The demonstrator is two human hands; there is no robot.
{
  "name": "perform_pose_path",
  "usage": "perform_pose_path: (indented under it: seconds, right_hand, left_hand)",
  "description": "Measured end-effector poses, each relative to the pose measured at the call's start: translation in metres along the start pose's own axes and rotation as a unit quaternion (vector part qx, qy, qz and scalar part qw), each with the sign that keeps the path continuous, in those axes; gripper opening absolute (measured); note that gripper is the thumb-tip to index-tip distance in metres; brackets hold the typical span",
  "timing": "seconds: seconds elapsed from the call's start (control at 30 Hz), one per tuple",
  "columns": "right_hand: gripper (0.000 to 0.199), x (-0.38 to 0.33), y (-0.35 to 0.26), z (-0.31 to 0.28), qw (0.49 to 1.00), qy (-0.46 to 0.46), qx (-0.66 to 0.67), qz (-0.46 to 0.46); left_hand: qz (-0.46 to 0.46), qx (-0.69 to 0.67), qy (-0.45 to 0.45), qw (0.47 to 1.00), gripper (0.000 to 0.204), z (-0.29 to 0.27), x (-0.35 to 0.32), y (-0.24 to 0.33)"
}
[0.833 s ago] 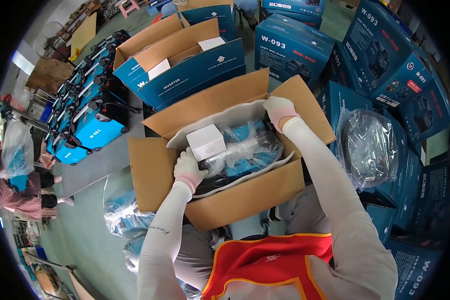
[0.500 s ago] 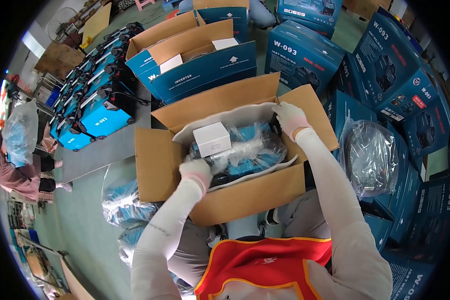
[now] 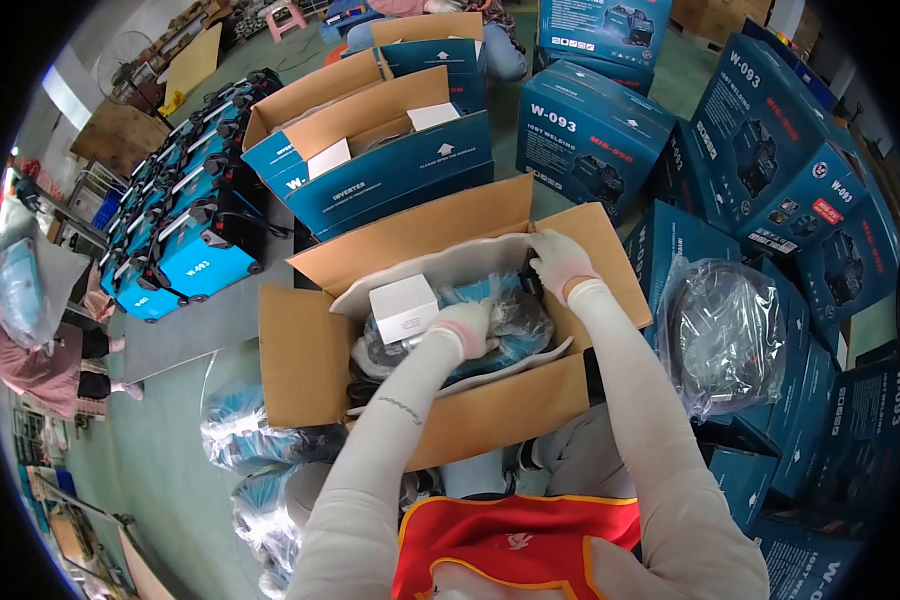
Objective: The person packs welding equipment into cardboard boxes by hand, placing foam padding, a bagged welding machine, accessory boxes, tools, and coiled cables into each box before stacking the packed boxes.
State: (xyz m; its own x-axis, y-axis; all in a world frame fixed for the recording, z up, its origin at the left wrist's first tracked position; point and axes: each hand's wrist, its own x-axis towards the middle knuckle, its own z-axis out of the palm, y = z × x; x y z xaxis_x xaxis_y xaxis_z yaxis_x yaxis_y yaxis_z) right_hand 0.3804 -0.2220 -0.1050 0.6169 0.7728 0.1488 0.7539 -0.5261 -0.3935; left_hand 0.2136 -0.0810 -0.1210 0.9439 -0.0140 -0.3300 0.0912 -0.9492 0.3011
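Bundle (image 3: 526, 322) of blue parts in clear film lies inside the open carton (image 3: 298, 358), ringed by a wavy pale liner (image 3: 435, 263). The left hand (image 3: 467, 328) rests on it, fingers bent; their tips are hidden, so I cannot tell whether it grips or only presses. At the far right corner, the right hand (image 3: 562, 265) has its fingers curled by the liner's edge, partly closed; whether it pinches it is unclear.

The small box (image 3: 403, 300) sits tilted on top, just beside the left wrist, and a sideways nudge from that arm could tip it into the gap on the left. Slick film might slide under the left hand, or split if pulled hard. Dragging the liner could crumple it or leave it folded inward. The bagged coil (image 3: 725, 340), propped on boxes at the right, might slip if bumped.

Printing is plentiful: white and red lettering, machine pictures and arrows on the blue boxes (image 3: 595, 140), white marks on the blue machines (image 3: 205, 262), dark script on the left sleeve (image 3: 401, 409) and a small label on the small box.
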Motion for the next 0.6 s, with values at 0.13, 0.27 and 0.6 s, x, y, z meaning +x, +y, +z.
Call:
perform_pose_path:
  seconds: [0.13,0.27,0.6]
  right_hand:
    - [0.018,0.008,-0.03,-0.004,0.985,-0.042,-0.164,0.022]
    - [0.019,0.007,-0.024,-0.008,0.985,-0.046,-0.168,0.021]
    - [0.02,0.005,-0.038,-0.01,0.974,-0.082,-0.209,-0.044]
  left_hand:
    - [-0.069,-0.047,-0.011,0.996,0.045,0.01,0.002,-0.012]
    - [-0.094,-0.044,-0.063,0.993,0.045,0.009,0.008,-0.011]
    - [-0.118,-0.019,-0.076,0.99,0.035,0.015,-0.008,-0.023]
